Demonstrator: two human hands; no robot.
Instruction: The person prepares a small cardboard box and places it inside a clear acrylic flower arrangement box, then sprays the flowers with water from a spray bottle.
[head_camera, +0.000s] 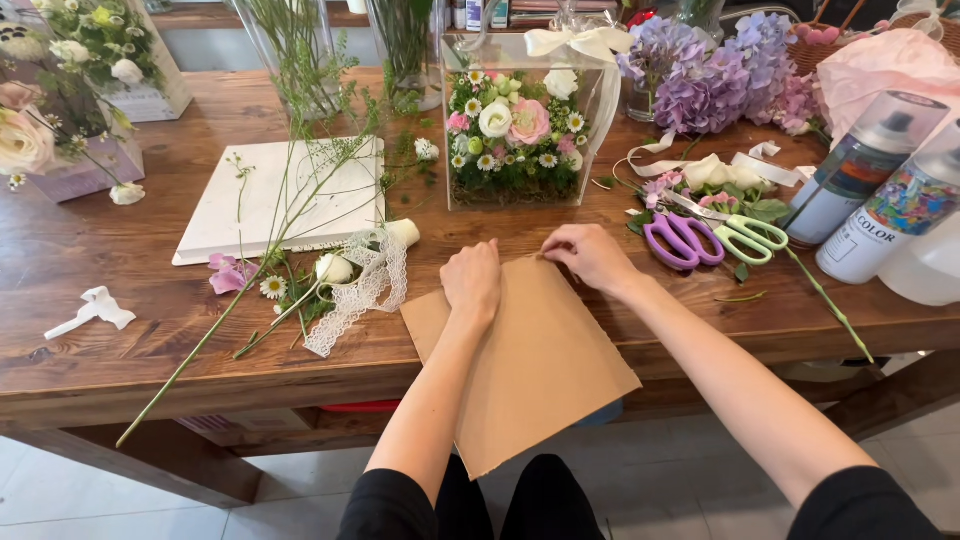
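A sheet of brown kraft paper lies on the wooden table and hangs over its front edge. My left hand presses flat on the paper's upper left part. My right hand pinches the paper's far top edge. Just beyond both hands stands a clear box filled with white, pink and green flowers, topped by a cream ribbon bow.
Purple scissors and green scissors lie to the right, beside two spray cans and purple hydrangeas. Left of the paper lie lace ribbon, loose stems and blooms, a white board and glass vases.
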